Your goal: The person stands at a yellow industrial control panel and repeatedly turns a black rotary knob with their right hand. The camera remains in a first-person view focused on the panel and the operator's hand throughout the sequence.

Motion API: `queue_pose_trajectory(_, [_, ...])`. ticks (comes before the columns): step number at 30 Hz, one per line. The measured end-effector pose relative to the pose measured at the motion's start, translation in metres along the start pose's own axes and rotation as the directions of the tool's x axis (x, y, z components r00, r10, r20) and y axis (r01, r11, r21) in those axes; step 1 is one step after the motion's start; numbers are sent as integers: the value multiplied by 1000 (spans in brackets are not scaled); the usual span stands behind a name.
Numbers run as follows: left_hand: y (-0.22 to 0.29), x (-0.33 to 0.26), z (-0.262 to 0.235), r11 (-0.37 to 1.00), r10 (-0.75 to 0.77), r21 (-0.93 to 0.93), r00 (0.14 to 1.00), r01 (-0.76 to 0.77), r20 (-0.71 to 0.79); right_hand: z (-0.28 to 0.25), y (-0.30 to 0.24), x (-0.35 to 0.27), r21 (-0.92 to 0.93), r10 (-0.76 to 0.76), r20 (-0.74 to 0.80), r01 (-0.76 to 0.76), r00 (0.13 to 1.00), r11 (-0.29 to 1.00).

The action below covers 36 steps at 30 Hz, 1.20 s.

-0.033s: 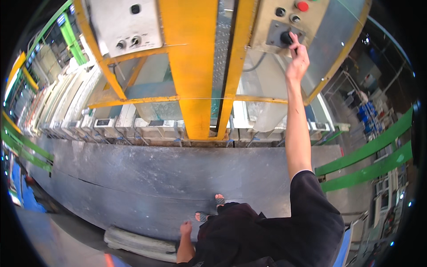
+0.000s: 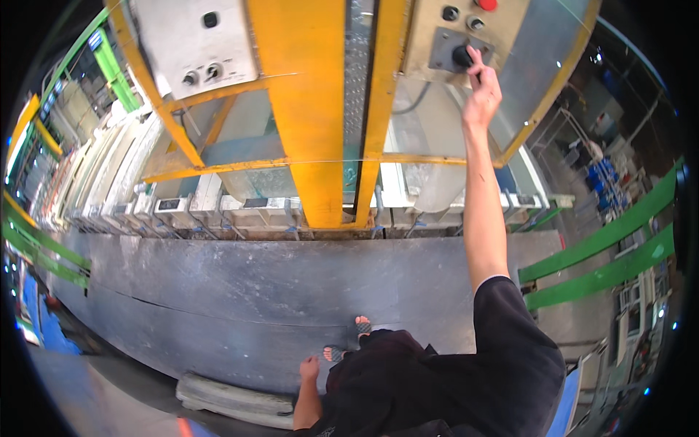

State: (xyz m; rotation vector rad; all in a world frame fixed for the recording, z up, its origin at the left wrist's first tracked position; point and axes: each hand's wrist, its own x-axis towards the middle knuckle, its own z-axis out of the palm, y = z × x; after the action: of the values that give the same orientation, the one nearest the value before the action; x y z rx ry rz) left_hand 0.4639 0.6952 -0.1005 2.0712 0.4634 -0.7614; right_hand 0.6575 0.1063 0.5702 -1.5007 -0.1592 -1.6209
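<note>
My right arm reaches far forward to a beige control panel. On its grey square plate sits a round black knob. My right hand has its fingertips closed on the right side of this knob. Above it on the same panel are a red push button and two small dark switches. Low by my side hangs my left hand, its fingers curled in, with nothing visible in them.
A yellow steel frame rises ahead, with a white control box on its left. White tanks with pipes line the walkway. Green rails stand at the right. A long pale roll lies behind my left hand.
The view has shifted slightly, so the panels appear a little higher and farther left. My right hand stays at the black knob, and my left hand remains low by my side.
</note>
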Motion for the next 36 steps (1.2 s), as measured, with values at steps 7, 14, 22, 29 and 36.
queue_pose_trajectory(7, [160, -31, 15, 972, 225, -89, 973, -219, 60, 1, -3, -6, -1, -30, -35, 29, 999, 1000])
queue_pose_trajectory(14, [165, -58, 16, 871, 320, 411, 945, -269, -60, -15, 9, -3, -120, -44, -75, 35, 996, 992])
queue_pose_trajectory(22, [81, -33, 9, 957, 49, 285, 998, -59, 41, 3, -9, 1, -185, -165, -75, 148, 984, 972])
queue_pose_trajectory(29, [73, -23, 21, 974, 120, 190, 993, -119, 7, -10, 19, -6, -136, -331, -51, 322, 942, 937])
queue_pose_trajectory(36, [97, -27, 15, 990, -125, -50, 988, 131, 93, -19, 42, -4, -47, -406, 15, 406, 914, 913])
